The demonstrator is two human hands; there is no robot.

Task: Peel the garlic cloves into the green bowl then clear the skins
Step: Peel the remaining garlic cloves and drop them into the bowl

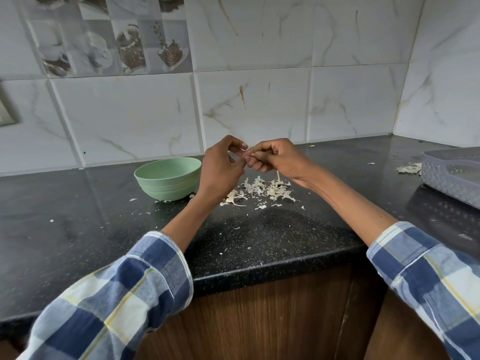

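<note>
Both my left hand (220, 167) and right hand (275, 158) pinch a garlic clove (250, 152) above the counter's back edge, green bowl (168, 178) beside, skins (262, 190) still uncleared beneath

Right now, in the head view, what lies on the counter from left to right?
green bowl → left hand → right hand above the garlic skins → small skin pile → grey basket.
</note>
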